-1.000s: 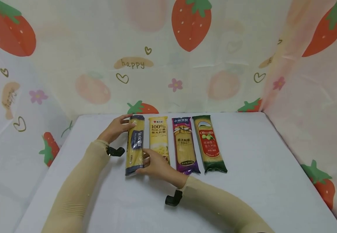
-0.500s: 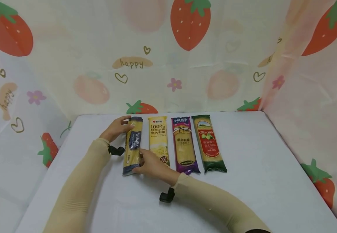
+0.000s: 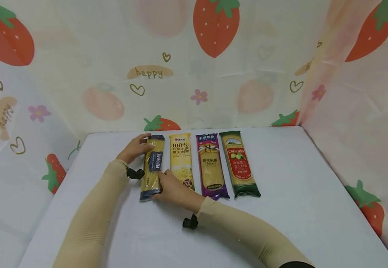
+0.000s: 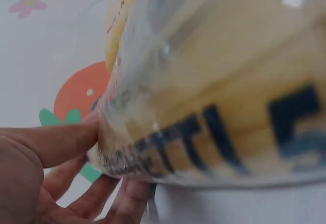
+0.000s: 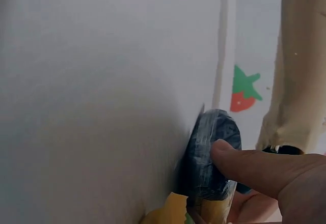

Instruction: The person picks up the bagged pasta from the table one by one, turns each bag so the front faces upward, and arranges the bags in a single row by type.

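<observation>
A clear pack of spaghetti point(image 3: 149, 178) with dark blue ends and a blue label lies leftmost of the row of pasta packs. My left hand point(image 3: 133, 149) grips its far end; in the left wrist view the thumb point(image 4: 61, 141) presses that end, with the other fingers lower down against it. At the near right side, my right hand point(image 3: 178, 191) holds the same pack. The right wrist view has its thumb point(image 5: 249, 165) on the dark blue end point(image 5: 204, 155). Close to the right of this pack lies a yellow pasta pack point(image 3: 180, 154), its lower part overlapped by my right hand.
Further right lie a purple pasta pack point(image 3: 211, 163) and a green-ended pasta pack with a red label point(image 3: 240, 163). All rest on a white-covered table point(image 3: 301, 208). Strawberry-printed cloth point(image 3: 214, 111) rises behind the table and at both sides.
Both hands have shifted the blue-ended spaghetti pack slightly left, away from the yellow pack, and it leans less toward upright now. The other packs have stayed put.
</observation>
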`<state>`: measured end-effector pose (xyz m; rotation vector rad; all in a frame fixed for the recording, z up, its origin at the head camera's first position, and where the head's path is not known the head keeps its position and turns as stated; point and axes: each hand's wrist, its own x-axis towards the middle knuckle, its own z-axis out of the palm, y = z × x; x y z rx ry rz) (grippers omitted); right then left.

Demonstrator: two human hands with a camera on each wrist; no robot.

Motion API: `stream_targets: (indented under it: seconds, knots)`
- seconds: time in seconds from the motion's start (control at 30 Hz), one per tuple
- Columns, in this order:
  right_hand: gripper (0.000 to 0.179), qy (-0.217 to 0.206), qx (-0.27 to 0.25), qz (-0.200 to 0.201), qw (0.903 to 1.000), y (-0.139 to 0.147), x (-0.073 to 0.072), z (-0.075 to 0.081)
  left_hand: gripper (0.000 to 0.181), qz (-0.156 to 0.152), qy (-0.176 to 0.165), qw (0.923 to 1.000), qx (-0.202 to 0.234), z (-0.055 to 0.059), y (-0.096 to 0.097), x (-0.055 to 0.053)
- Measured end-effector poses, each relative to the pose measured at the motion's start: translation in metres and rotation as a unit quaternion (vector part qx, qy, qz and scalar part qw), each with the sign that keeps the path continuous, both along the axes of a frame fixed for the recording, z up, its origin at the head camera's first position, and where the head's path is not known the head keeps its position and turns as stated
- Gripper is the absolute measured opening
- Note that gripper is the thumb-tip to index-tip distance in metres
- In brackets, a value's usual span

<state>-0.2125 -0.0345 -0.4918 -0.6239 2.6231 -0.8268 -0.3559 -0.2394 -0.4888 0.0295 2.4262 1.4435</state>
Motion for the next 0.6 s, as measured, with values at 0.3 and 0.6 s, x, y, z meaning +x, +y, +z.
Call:
stream_targets:
  seconds: [0.3,0.6]
  knots:
    - [0.089,0.035,0.029,0.010,0.9989,-0.002,0.005,0.006,0.078,0.025,-0.005,0.9996,-0.014,0.000,0.003,0.006]
    - [0.064,0.045,-0.018,0.018,0.9987,0.014,0.009,0.013,0.075,0.012,-0.011,0.9997,-0.020,0.002,0.002,0.025]
